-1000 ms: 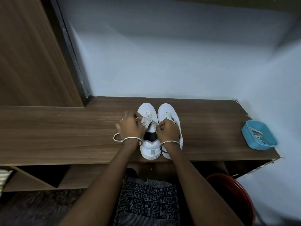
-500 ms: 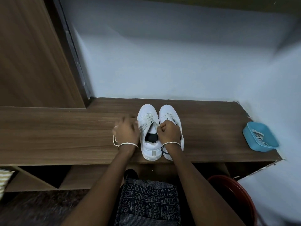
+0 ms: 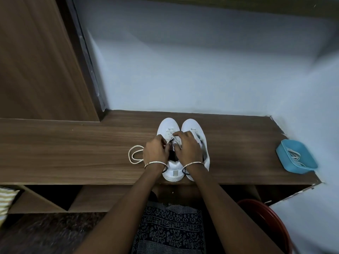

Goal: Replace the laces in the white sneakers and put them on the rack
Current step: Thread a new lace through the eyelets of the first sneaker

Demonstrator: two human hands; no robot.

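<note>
You had the pair standing side by side, toes away from you, at the middle of the table (image 3: 73, 153), and both hands were on the left sneaker (image 3: 173, 174). Your left hand (image 3: 155, 153) was curled in at the eyelets on the shoe's left flank and looked to be pinching the lace (image 3: 134, 157), whose slack lay in a loose loop on the wood just left of that wrist. Your right hand (image 3: 188, 148) reached across the tongue with its fingertips bent down on the crossings, seemingly gripping the same lace, though your knuckles hid the exact pinch. The right sneaker (image 3: 192, 126) stood touching its mate, partly under your right wrist. I could not tell whether the lace was going in or coming out. Either way, doing this step well meant steadying the shoe with one hand while the other drew the lace through one eyelet at a time, flat rather than twisted. The loop on the table needed room to run, so your left forearm was best kept off it. The blue tray (image 3: 300, 170) at the right edge of the frame held more laces (image 3: 293, 156), well apart from the shoes, and they were best left there until needed. With this shoe unfinished, the rack step looked a long way off.
</note>
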